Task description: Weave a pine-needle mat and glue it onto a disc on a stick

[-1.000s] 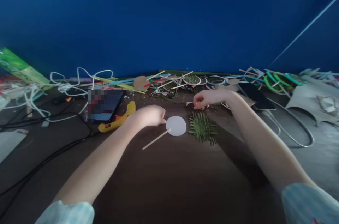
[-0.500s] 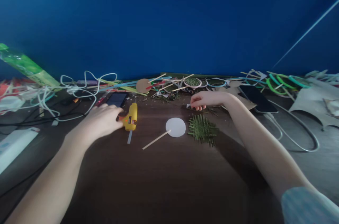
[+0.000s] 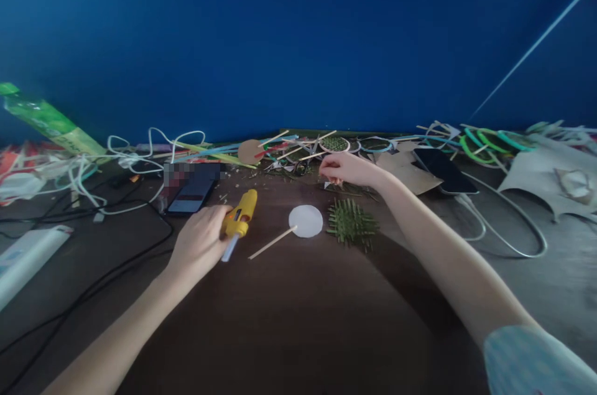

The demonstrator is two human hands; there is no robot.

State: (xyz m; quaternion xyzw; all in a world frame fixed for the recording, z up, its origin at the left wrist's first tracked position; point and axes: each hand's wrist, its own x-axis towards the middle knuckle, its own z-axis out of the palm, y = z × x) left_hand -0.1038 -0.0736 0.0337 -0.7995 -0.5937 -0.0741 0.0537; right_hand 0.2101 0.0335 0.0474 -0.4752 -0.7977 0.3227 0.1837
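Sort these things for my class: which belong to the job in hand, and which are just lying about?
Likely in the job: glue gun in the left hand; white disc; wooden stick; woven green square.

Apparently lying about: bottle; phone at right; cables.

Yellow plastic glue gun [image 3: 245, 203], held aslant left of centre, translucent rod [image 3: 229, 249] jutting nearward. Flat at centre, round white paper-like disc [image 3: 308, 221], thin pale wooden stick [image 3: 273, 242] slanting near-left from it. Just right, ragged green woven square [image 3: 351, 222].

The disc [image 3: 305, 221] lies on the worktop [image 3: 298, 320], glue gun [image 3: 243, 211] to its left, woven mat [image 3: 352, 221] to its right, phone [image 3: 443, 170] behind-right.
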